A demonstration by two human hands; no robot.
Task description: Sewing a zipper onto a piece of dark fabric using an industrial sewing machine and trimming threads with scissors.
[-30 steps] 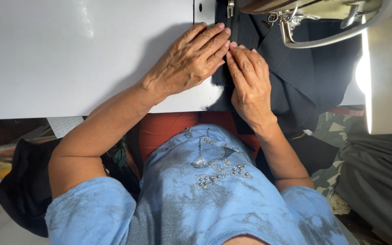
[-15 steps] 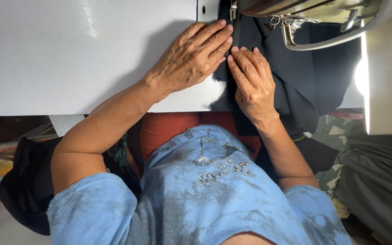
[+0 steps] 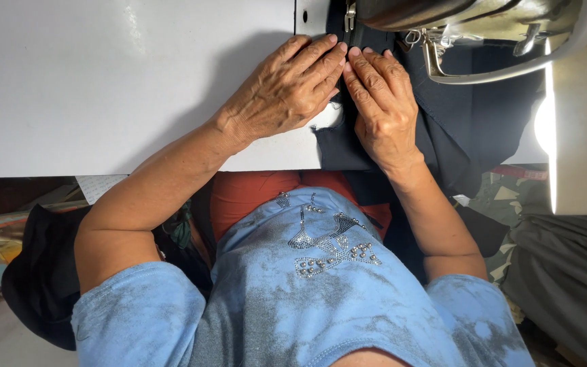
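Note:
A dark navy fabric (image 3: pixel 470 115) lies on the white sewing table (image 3: pixel 103 81) under the head of a sewing machine (image 3: pixel 484 20). My left hand (image 3: pixel 283 92) lies flat, palm down, fingertips on the fabric's left edge just below the metal presser foot (image 3: pixel 350 15). My right hand (image 3: pixel 383 102) presses flat on the fabric right beside it, the fingertips of the two hands touching. Neither hand grips anything. The needle itself is hidden.
The machine's lamp glares bright along the right (image 3: pixel 545 122). Dark fabric hangs off the table's near edge over my red lap (image 3: pixel 253 194). A black cloth heap (image 3: pixel 42 285) lies at the lower left, and camouflage and grey cloth (image 3: pixel 565 272) at the lower right.
Both hands have slid a little farther from me toward the presser foot, moving the dark fabric with them. The right hand moved most.

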